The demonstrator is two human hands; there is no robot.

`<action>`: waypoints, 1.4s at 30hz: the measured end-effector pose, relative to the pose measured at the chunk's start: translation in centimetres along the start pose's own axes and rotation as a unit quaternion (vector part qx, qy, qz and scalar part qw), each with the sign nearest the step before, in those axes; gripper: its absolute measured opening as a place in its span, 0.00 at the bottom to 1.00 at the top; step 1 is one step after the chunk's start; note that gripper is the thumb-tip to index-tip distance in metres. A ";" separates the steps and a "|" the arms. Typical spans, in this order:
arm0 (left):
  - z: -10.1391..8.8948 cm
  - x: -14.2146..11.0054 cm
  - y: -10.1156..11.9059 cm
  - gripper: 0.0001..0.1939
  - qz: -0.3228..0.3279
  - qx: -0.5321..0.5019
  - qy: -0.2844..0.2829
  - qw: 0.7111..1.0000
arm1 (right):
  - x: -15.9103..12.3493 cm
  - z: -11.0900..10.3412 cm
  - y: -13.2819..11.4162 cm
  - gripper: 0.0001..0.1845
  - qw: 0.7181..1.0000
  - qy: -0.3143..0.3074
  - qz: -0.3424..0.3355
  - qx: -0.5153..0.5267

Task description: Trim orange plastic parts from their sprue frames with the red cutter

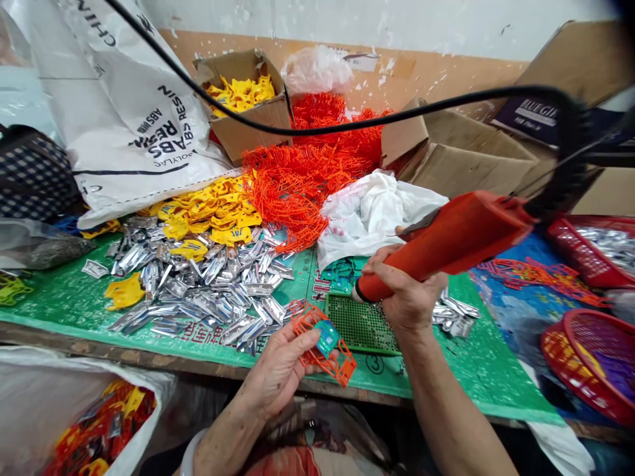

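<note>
My left hand (280, 370) pinches an orange plastic frame (346, 370) with a teal plastic piece (326, 337) set in it, low over the table's front edge. Wrapped around a red corded power screwdriver (446, 238) is my right hand (409, 297). Its nose points down and to the left, above and apart from the orange frame; the bit cannot be made out. Below the tool lies a green mesh tray (350, 314), partly hidden by my right hand and wrist. Teal pieces (342, 272) are heaped just behind the tray.
Shiny metal-look parts (213, 297), yellow parts (213, 208) and orange frames (302, 178) are piled left and behind. A black cable (317, 131) arches across. Cardboard boxes (471, 158) stand behind; red baskets (560, 350) sit right. A white sack (163, 396) hangs front left.
</note>
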State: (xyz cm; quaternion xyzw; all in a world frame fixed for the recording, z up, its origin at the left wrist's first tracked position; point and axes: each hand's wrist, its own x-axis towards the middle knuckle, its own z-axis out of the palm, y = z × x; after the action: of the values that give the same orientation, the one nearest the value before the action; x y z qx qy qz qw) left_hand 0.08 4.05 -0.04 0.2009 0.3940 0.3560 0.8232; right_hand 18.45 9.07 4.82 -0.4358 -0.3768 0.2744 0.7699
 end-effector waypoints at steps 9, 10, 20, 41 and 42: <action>0.4 0.0 -0.3 0.19 0.008 -0.029 0.005 1.000 | -2.1 -0.6 -5.8 0.18 0.978 -0.123 0.048 0.161; 0.4 0.0 -0.3 0.18 0.010 -0.032 0.000 0.999 | -2.5 -0.6 -6.1 0.20 0.974 -0.137 0.060 0.173; 0.6 0.2 -0.1 0.18 0.007 -0.059 -0.022 0.998 | -4.8 -0.6 -5.9 0.21 0.960 -0.176 0.083 0.201; 0.4 0.4 -0.5 0.12 0.069 -0.051 -0.029 0.996 | -4.8 -0.7 -6.1 0.22 0.953 -0.172 0.121 0.220; 0.5 0.3 -0.5 0.12 0.076 -0.050 -0.031 0.995 | -4.8 -0.7 -6.2 0.23 0.954 -0.170 0.124 0.214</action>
State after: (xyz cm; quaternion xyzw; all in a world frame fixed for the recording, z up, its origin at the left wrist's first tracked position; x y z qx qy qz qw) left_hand 0.86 3.91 -0.20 0.1994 0.3337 0.4305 0.8145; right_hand 16.89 2.24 8.35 -0.2508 -0.3772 0.5118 0.7300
